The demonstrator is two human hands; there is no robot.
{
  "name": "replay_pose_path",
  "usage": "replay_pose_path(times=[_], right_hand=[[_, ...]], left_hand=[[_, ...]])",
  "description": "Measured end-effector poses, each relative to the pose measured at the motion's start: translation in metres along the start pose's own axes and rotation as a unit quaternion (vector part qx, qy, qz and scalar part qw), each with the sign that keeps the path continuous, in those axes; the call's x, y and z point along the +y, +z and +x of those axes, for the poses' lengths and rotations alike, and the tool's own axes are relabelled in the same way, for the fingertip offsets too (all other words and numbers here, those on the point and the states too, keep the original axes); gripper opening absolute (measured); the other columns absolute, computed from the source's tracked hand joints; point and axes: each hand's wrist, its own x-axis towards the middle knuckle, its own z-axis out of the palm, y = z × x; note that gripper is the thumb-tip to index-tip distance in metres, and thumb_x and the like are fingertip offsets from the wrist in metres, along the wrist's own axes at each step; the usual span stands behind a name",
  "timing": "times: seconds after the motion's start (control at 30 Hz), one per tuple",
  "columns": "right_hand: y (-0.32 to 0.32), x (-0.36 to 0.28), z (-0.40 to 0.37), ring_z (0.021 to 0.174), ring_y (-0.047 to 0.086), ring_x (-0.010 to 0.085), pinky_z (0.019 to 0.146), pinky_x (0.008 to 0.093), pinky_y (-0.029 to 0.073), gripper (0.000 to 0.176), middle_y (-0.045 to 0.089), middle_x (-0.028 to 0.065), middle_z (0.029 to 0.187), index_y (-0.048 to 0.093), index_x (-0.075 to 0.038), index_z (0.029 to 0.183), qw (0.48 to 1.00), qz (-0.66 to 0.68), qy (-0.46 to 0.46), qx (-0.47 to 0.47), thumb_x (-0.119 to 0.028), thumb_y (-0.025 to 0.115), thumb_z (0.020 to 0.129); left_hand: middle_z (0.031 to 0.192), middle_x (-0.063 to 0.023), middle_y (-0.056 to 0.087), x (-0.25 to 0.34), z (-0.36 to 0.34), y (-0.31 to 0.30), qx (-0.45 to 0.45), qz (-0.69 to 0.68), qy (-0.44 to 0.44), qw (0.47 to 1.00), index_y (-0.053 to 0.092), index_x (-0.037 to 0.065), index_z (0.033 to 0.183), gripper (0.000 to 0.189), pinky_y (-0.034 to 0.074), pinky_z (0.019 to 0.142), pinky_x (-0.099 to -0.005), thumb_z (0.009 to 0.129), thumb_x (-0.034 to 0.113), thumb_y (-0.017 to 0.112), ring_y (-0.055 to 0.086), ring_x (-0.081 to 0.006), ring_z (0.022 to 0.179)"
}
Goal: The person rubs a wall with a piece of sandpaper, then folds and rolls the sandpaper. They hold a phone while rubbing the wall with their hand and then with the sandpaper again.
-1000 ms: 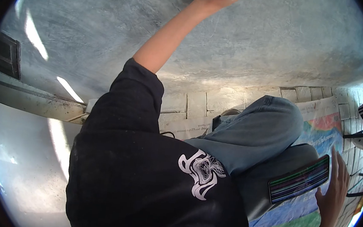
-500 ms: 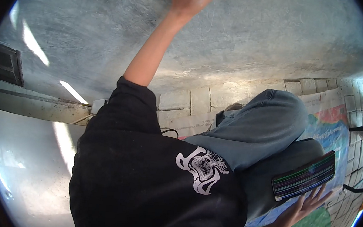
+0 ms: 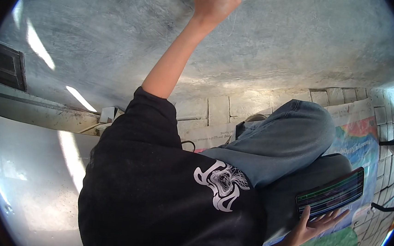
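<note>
It was a bare, unfinished room, more building shell than furnished home (which of the two could not be told). A rough grey cement wall (image 3: 304, 48) filled most of the view. It met a floor of pale tiles (image 3: 216, 109), over which a printed sheet (image 3: 358, 135) lay as a mat. A dark framed opening (image 3: 7, 68) sat above a grimy ledge (image 3: 36, 110).

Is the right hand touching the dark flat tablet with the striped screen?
Touching. Head view: thumb of the right hand overlaps the tablet edge, fingers beneath.
</note>
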Motion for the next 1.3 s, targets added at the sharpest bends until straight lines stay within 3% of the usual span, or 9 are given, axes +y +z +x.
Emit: replay_pose_path(times=[0.03, 0.1, 0.33, 0.4, 0.53, 0.77, 0.83, 1.3], right_hand=[[0.002, -0.003, 0.000, 0.136, 0.026, 0.0394, 0.110, 0.0572, 0.024, 0.111, 0.023, 0.0205, 0.148, 0.014, -0.011, 0.148, 1.000, 0.000, 0.000, -0.001, -0.044, 0.078, 0.064], [0.008, -0.013, 0.001, 0.136, 0.024, 0.0400, 0.111, 0.0528, 0.024, 0.104, 0.023, 0.0241, 0.148, 0.013, -0.016, 0.149, 0.997, -0.070, -0.034, 0.009, -0.030, 0.077, 0.068], [0.002, -0.008, 0.001, 0.137, 0.023, 0.0395, 0.111, 0.0522, 0.023, 0.107, 0.023, 0.0250, 0.147, 0.012, -0.016, 0.149, 0.999, -0.049, -0.016, -0.006, -0.030, 0.078, 0.066], [0.001, -0.007, 0.001, 0.135, 0.028, 0.0396, 0.109, 0.0596, 0.025, 0.116, 0.024, 0.0212, 0.148, 0.014, -0.015, 0.148, 1.000, -0.026, -0.008, 0.008, -0.057, 0.075, 0.060], [-0.002, -0.014, -0.001, 0.134, 0.029, 0.0391, 0.109, 0.0596, 0.024, 0.113, 0.028, 0.0210, 0.146, 0.016, -0.016, 0.148, 0.999, -0.009, 0.025, 0.019, -0.058, 0.074, 0.061], [-0.003, -0.022, 0.003, 0.134, 0.031, 0.0360, 0.107, 0.0627, 0.025, 0.096, 0.038, 0.0152, 0.143, 0.020, -0.018, 0.147, 0.997, 0.000, 0.049, 0.054, -0.050, 0.068, 0.070], [-0.004, -0.022, 0.003, 0.134, 0.033, 0.0331, 0.109, 0.0571, 0.024, 0.089, 0.038, 0.0186, 0.142, 0.023, -0.013, 0.147, 0.997, 0.029, 0.045, 0.061, -0.040, 0.067, 0.075], [-0.003, -0.017, 0.007, 0.132, 0.037, 0.0315, 0.109, 0.0545, 0.027, 0.073, 0.042, 0.0181, 0.139, 0.036, -0.011, 0.141, 0.995, 0.034, 0.050, 0.075, -0.042, 0.060, 0.080]], left_hand=[[0.070, 0.0015, 0.055, 0.001, -0.003, -0.002, -0.013, -0.001, -0.008, 1.000, 0.064, 0.011, 0.077, 0.008, 0.031, 0.071, -0.0317, 0.078, 0.010, 0.072, 0.052, -0.0153, 0.071], [0.070, 0.0017, 0.055, 0.002, -0.007, -0.003, -0.016, -0.001, -0.012, 1.000, 0.064, 0.011, 0.077, 0.008, 0.031, 0.070, -0.0318, 0.078, 0.010, 0.072, 0.052, -0.0153, 0.071], [0.070, 0.0016, 0.056, 0.001, -0.006, -0.004, -0.023, -0.002, -0.009, 1.000, 0.064, 0.011, 0.076, 0.008, 0.031, 0.070, -0.0321, 0.078, 0.010, 0.072, 0.052, -0.0157, 0.072], [0.070, 0.0014, 0.056, 0.001, -0.006, -0.004, -0.026, 0.000, -0.008, 1.000, 0.064, 0.010, 0.076, 0.008, 0.031, 0.070, -0.0322, 0.078, 0.010, 0.072, 0.052, -0.0157, 0.072], [0.070, 0.0012, 0.055, 0.002, 0.005, 0.005, -0.009, 0.011, 0.012, 1.000, 0.064, 0.010, 0.076, 0.008, 0.030, 0.069, -0.0327, 0.080, 0.011, 0.071, 0.051, -0.0156, 0.072], [0.069, 0.0015, 0.054, 0.004, 0.029, 0.029, 0.029, -0.033, -0.019, 0.999, 0.064, 0.010, 0.076, 0.008, 0.029, 0.069, -0.0332, 0.080, 0.012, 0.070, 0.048, -0.0152, 0.071], [0.068, 0.0021, 0.054, 0.010, 0.022, 0.023, 0.040, -0.031, -0.035, 0.998, 0.065, 0.011, 0.075, 0.008, 0.029, 0.069, -0.0328, 0.080, 0.012, 0.071, 0.049, -0.0150, 0.070], [0.067, 0.0022, 0.055, 0.013, -0.007, 0.003, -0.015, -0.015, -0.037, 0.999, 0.065, 0.011, 0.074, 0.007, 0.029, 0.067, -0.0320, 0.078, 0.012, 0.072, 0.050, -0.0151, 0.068]])
